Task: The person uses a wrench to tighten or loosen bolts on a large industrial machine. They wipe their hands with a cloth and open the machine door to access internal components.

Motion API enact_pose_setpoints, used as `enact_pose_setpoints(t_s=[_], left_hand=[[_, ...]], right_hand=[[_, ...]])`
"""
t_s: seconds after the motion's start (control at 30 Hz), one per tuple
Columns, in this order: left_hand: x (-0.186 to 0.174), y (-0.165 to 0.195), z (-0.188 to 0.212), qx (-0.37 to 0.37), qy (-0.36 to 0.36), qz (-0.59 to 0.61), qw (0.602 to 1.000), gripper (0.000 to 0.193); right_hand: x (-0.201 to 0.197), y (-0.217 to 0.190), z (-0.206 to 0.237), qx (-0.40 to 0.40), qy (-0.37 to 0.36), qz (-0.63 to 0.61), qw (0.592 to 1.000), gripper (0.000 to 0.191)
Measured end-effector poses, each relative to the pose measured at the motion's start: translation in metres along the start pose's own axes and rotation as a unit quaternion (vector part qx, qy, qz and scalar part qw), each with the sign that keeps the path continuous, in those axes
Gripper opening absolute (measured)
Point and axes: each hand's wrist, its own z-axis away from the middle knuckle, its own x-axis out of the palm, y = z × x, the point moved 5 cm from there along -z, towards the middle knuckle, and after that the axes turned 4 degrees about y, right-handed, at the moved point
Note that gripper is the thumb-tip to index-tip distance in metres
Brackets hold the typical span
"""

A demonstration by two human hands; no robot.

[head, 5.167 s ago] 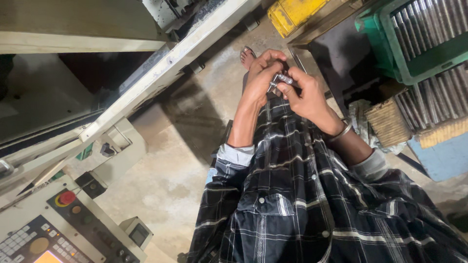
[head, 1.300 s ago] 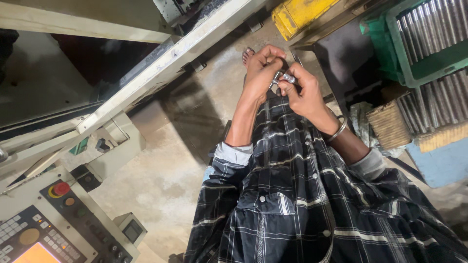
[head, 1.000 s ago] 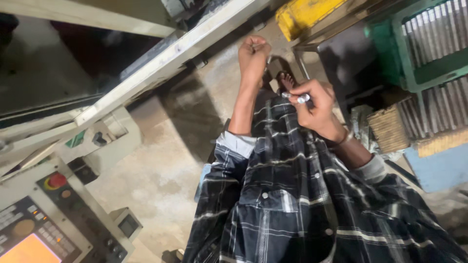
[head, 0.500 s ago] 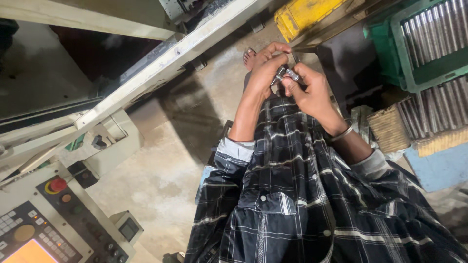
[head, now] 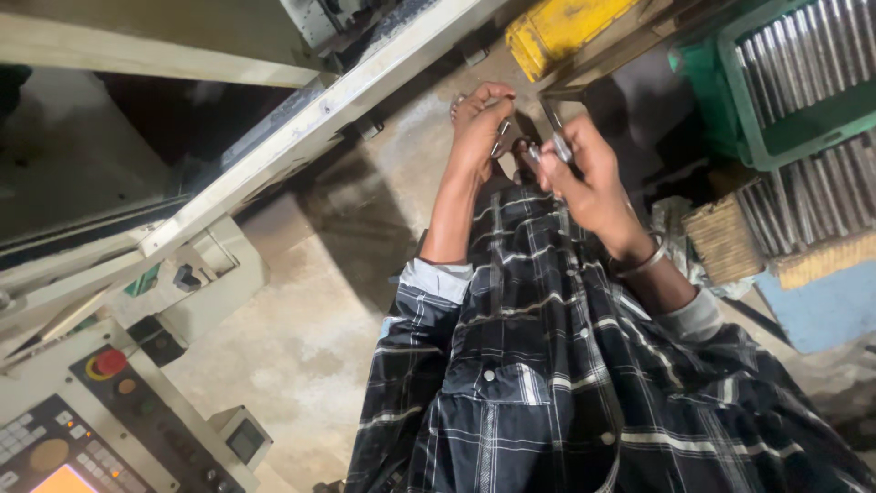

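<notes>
- I saw a short silvery metal rod [head: 501,137] pinched in my left hand [head: 479,128], slanting steeply, just left of the second piece.
- A second small shiny metal piece [head: 558,146] sat gripped in my right hand [head: 589,178], tip poking out above the fingers.

Orange glowing screen [head: 62,480] at bottom left corner of control panel [head: 137,429]; small dark square screen [head: 245,442] beside it; green label [head: 141,281] on cream machine housing above.

Open floor [head: 301,329] left; crates [head: 785,82] right.
</notes>
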Motion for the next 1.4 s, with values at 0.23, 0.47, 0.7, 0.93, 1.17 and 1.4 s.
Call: enact_pose_setpoints(t_s=[0.23, 0.47, 0.7, 0.93, 1.17, 1.4], left_hand=[[0.035, -0.015, 0.008, -0.109, -0.063, -0.003, 0.992, 0.017], [0.077, -0.024, 0.000, -0.096, -0.137, -0.020, 0.986, 0.017], [0.100, -0.021, 0.005, -0.121, -0.182, -0.015, 0.976, 0.018], [0.106, -0.011, 0.015, -0.096, -0.208, -0.050, 0.972, 0.017], [0.102, -0.006, -0.010, 0.029, -0.109, -0.039, 0.993, 0.012], [0.117, -0.023, -0.001, -0.104, -0.177, -0.035, 0.978, 0.017]], right_hand=[[-0.016, 0.011, -0.008, 0.031, 0.009, 0.066, 0.997, 0.020], [-0.041, 0.001, 0.015, 0.062, 0.082, 0.169, 0.980, 0.009], [-0.046, -0.012, 0.012, 0.038, 0.120, 0.158, 0.979, 0.006], [-0.044, 0.001, 0.012, 0.045, 0.147, 0.119, 0.981, 0.007], [-0.050, -0.009, 0.038, -0.041, 0.132, 0.075, 0.988, 0.006], [-0.060, -0.003, 0.026, 0.011, 0.181, 0.124, 0.976, 0.012]])
